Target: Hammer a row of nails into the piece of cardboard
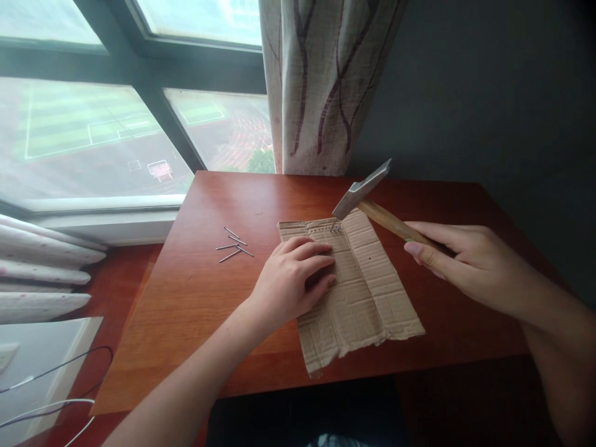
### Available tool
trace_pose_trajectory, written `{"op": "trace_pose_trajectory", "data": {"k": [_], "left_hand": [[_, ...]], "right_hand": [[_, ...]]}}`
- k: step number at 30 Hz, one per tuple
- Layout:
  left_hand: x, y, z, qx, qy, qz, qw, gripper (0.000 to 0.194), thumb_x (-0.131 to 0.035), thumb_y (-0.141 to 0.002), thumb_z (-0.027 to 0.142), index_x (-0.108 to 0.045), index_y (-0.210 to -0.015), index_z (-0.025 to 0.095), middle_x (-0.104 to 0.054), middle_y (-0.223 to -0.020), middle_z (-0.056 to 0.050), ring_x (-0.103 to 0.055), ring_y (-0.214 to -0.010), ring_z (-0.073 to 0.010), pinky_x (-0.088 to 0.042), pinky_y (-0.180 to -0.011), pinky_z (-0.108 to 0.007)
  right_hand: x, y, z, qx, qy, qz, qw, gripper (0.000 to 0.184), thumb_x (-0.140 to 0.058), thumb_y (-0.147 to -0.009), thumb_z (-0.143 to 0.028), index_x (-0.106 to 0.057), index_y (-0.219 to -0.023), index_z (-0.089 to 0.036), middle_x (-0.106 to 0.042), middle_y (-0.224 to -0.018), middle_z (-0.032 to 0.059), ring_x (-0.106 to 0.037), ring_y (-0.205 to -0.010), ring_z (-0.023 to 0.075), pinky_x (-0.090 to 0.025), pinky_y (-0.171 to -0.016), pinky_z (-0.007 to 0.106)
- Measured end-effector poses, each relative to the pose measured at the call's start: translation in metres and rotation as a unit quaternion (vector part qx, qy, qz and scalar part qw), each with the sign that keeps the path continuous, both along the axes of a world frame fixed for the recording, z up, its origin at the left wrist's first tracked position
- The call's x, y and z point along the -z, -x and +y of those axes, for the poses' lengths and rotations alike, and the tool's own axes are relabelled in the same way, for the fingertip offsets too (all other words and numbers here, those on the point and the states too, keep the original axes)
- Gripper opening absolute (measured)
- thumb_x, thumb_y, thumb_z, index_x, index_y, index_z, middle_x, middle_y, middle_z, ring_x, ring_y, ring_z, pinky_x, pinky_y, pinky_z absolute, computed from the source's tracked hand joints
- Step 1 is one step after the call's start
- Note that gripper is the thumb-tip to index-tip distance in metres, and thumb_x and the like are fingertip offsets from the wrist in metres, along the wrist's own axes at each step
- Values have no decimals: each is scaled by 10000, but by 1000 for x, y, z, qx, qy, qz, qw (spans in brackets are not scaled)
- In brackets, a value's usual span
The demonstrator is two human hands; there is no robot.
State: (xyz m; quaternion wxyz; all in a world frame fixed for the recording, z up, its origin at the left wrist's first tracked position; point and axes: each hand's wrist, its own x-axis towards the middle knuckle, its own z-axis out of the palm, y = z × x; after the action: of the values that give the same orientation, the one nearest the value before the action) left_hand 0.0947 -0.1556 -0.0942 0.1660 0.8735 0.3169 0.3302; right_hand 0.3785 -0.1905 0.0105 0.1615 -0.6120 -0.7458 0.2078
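Observation:
My right hand (459, 257) grips the wooden handle of a hammer (363, 188). The hammer's metal face is at the top of a nail (334, 224), which stands slightly tilted at the far end of a piece of corrugated cardboard (351, 298); whether face and nail touch, I cannot tell. A row of small holes runs along the cardboard beside this nail. My left hand (298, 273) lies over the cardboard's left side, fingers slightly bent and apart, pressing on it with nothing visibly held. Several loose nails (236, 246) lie on the table left of it.
Beneath everything is a reddish-brown wooden table (186, 310). Behind it hang a patterned curtain (321, 87) and a window (93, 124) over a sports field. Cables (56, 403) run by the table's left side, near the floor.

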Motion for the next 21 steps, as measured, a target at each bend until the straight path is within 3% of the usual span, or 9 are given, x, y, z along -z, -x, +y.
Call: {"op": "trace_pose_trajectory", "data": {"k": [21], "left_hand": [[0, 0, 0, -2, 2, -12, 1000, 180, -694, -935, 288, -777, -1083, 226, -774, -1229, -77, -678, -1124, -292, -578, -984, -526]], "right_hand": [[0, 1, 1, -12, 15, -6, 1000, 400, -503, -1046, -536, -729, -1300, -326, -556, -604, -28, -501, -475, 175, -377, -459, 318]]}}
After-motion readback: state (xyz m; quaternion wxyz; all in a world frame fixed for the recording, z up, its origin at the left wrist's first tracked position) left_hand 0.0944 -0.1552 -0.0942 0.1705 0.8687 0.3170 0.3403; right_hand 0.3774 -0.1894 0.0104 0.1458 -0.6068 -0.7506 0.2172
